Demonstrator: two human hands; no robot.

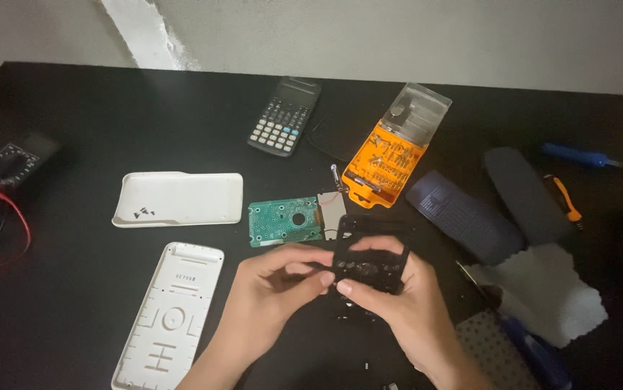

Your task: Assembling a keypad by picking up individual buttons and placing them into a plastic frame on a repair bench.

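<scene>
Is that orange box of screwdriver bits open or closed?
Open. The orange bit case lies flat on the black table, its clear lid swung back so the bit rows show.

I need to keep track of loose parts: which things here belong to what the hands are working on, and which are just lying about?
In use: black keypad frame, held by left hand and right hand; green circuit board; two white shell halves; orange bit case.

Lying about: whole calculator, multimeter, blue tool, grey cloth.

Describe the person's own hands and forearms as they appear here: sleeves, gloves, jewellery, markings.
Both the left hand and the right hand are bare, with no gloves. No rings, watch or bracelet show. The forearms are uncovered down to the frame edge, with no sleeve in view. Fingernails look short and unpainted.
</scene>
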